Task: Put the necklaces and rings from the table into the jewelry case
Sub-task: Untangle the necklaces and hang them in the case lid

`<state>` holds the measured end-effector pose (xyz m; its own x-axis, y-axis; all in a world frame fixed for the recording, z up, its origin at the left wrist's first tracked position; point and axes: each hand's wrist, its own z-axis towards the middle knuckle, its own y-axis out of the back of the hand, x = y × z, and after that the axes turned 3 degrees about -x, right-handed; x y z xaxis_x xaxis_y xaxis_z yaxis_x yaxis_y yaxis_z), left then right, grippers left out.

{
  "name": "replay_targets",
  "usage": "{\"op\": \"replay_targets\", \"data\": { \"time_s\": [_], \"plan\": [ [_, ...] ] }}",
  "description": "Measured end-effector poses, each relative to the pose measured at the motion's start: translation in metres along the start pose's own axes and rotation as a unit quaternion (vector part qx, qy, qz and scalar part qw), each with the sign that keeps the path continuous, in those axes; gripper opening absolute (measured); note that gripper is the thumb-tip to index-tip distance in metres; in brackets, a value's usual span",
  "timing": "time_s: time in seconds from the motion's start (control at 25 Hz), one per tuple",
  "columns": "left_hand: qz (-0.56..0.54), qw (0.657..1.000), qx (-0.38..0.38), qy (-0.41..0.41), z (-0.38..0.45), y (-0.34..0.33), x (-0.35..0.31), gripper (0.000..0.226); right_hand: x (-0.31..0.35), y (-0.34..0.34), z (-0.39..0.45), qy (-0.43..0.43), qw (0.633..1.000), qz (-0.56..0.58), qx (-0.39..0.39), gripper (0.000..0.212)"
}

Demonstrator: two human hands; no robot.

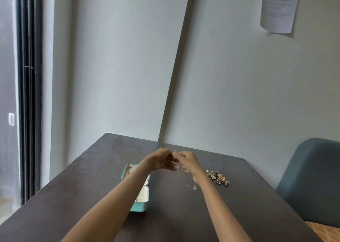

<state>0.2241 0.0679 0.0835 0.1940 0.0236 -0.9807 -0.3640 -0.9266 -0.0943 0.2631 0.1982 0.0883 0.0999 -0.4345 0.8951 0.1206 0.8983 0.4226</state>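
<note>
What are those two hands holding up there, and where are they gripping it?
Cannot tell: left hand and right hand meet fingertip to fingertip, but anything between them is blurred.

- Left hand [161,159] and right hand [186,159] meet, fingers curled, at frame centre above the dark surface [92,186].
- Open teal jewelry case [140,204] lies lower left of them.
- Pile of rings [218,177] lies to the right.
</note>
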Motion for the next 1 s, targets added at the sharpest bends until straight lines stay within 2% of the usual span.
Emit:
{"op": "replay_targets", "data": {
  "time_s": [0.16,0.28,0.44,0.56,0.68,0.8,0.92,1.0],
  "plan": [
    [0.035,0.997,0.057,0.051,-0.011,0.000,-0.003,0.038,-0.007,0.009,0.002,-0.013,0.994,0.075,-0.075,0.025],
    [-0.054,0.994,0.093,0.033,-0.016,0.000,-0.006,0.041,-0.020,0.003,-0.002,-0.044,0.992,0.087,-0.083,0.028],
    [-0.198,0.980,0.020,-0.025,-0.016,0.000,-0.001,0.026,-0.039,-0.012,-0.008,-0.046,0.993,0.080,-0.075,0.031],
    [-0.272,0.960,-0.038,-0.058,-0.008,-0.001,0.013,0.024,-0.046,-0.026,-0.013,-0.006,0.997,0.012,-0.076,0.030],
    [-0.207,0.973,-0.074,-0.070,-0.005,-0.004,0.023,0.024,-0.050,-0.032,-0.016,0.009,0.997,-0.043,-0.062,0.038],
    [-0.064,0.992,-0.094,-0.050,-0.008,-0.008,0.027,0.027,-0.049,-0.032,-0.018,0.007,0.997,-0.064,-0.050,0.037],
    [-0.009,0.998,-0.052,0.015,-0.008,-0.014,0.033,0.029,-0.046,-0.027,-0.017,0.009,0.990,-0.083,-0.112,0.035],
    [0.002,0.998,-0.029,0.060,-0.009,-0.019,0.035,0.035,-0.046,-0.022,-0.016,-0.004,0.989,-0.015,-0.147,0.026]
  ]
}}
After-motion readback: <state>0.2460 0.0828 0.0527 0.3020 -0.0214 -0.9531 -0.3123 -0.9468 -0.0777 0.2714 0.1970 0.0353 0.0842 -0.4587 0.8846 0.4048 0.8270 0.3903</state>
